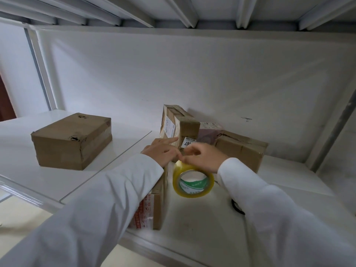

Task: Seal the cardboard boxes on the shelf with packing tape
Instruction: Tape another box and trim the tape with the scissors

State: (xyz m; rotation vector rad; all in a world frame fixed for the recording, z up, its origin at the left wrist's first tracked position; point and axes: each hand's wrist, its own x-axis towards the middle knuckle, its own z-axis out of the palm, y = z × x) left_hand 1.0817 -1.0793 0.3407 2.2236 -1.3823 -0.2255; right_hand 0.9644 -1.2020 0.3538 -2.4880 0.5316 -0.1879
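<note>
Both hands work at the top of a box in the middle of the white metal shelf (92, 182).

A sealed brown cardboard box (71, 140) sits apart at left. The left hand (161, 151), fingers straight, presses on the tall brown cardboard box (154, 205). The right hand (202, 157) pinches near the yellowish clear roll of packing tape (192, 181); whether it holds the tape end is unclear. Best to keep the strip taut and smooth it flat.

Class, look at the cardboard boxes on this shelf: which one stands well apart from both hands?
The wide brown box lying flat at the left of the shelf. It sits alone; the other boxes cluster around the hands and the tape roll.
</note>
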